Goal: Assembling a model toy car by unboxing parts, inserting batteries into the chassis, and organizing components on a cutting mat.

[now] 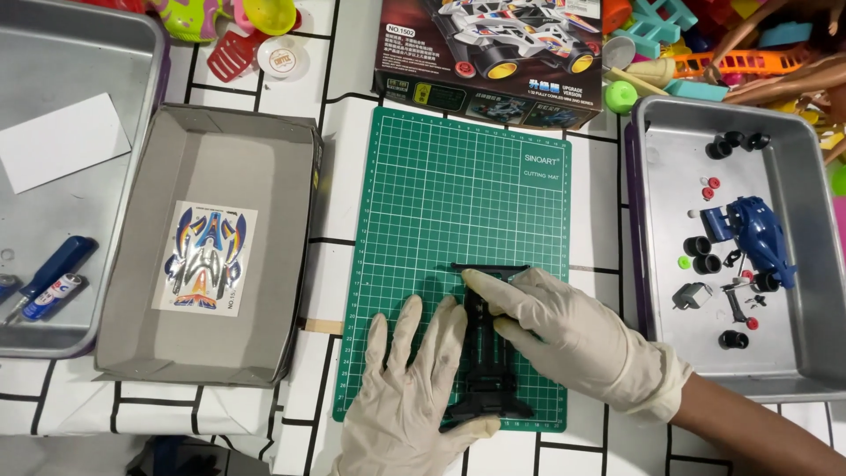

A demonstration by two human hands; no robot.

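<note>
A hobby worktable: a green cutting mat [458,220], metal trays [797,375] of small car parts, plastic toys [705,35] piled behind.

Black chassis [487,353]: midsection covered by the right hand [564,330]; left flank covered by the left hand [414,388]. Left wrist cut off by the bottom edge. Small loose parts in the metal tray [793,141], right of the right hand: too small to identify.

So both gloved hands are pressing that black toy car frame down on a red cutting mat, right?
Not quite: the head view shows the cutting mat is green, not red. The rest holds: the left hand and right hand, both gloved, rest on the black toy car frame.
</note>
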